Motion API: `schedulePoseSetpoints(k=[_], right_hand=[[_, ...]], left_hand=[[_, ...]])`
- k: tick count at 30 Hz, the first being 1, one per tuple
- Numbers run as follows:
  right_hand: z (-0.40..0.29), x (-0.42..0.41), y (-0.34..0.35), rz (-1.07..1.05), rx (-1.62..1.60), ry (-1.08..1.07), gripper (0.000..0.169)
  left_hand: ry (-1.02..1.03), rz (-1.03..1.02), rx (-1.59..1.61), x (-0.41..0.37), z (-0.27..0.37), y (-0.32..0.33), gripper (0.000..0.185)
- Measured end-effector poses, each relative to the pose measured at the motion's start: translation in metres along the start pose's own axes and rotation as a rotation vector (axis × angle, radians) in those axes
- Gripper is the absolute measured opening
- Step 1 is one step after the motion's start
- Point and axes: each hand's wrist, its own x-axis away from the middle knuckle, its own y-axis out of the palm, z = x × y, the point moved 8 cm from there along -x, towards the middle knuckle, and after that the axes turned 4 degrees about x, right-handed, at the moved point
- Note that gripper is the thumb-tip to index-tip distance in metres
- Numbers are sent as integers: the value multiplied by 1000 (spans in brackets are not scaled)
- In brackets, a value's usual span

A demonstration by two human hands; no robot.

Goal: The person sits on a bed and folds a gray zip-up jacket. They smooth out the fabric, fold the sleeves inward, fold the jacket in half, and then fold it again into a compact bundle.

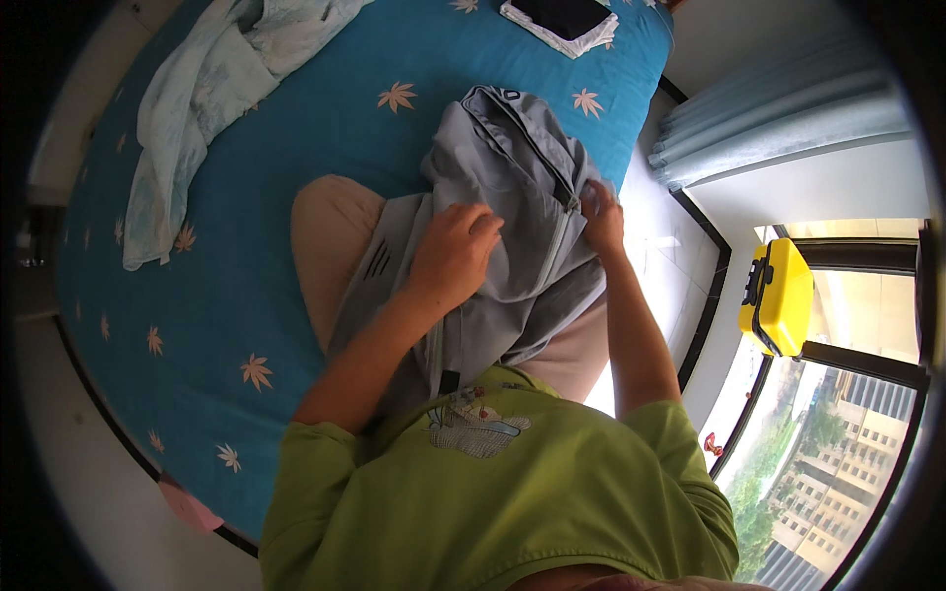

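Observation:
A grey zip-up jacket (510, 258) lies bunched across my lap and the bed in front of me. Its hood or collar end points away from me, and an open zipper runs down toward my right hand. At the jacket's right edge, my right hand (604, 220) grips the fabric beside the zipper; some of its fingers are hidden. My left hand (457, 247) is over the middle of the jacket with fingers curled, and whether it pinches cloth is unclear. Three short dark stripes mark a grey part of the garment on my left thigh.
I sit on a bed with a blue leaf-patterned sheet (310, 140). A pale, crumpled cloth (199, 111) lies far left. Folded black and white clothes (565, 22) rest at the far edge. On the right are a curtain (783, 125), a window and a yellow suitcase (787, 299).

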Motion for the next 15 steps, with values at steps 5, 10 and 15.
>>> schedulePoseSetpoints(k=[5, 10, 15], right_hand=[[5, 24, 44, 21, 348, 44, 47], [13, 15, 61, 88, 417, 23, 48], [20, 12, 65, 137, 375, -7, 51]], left_hand=[[28, -226, -177, -32, -52, 35, 30], [-25, -389, -251, -56, -114, 81, 51], [-311, -479, -260, -71, -154, 114, 54]])
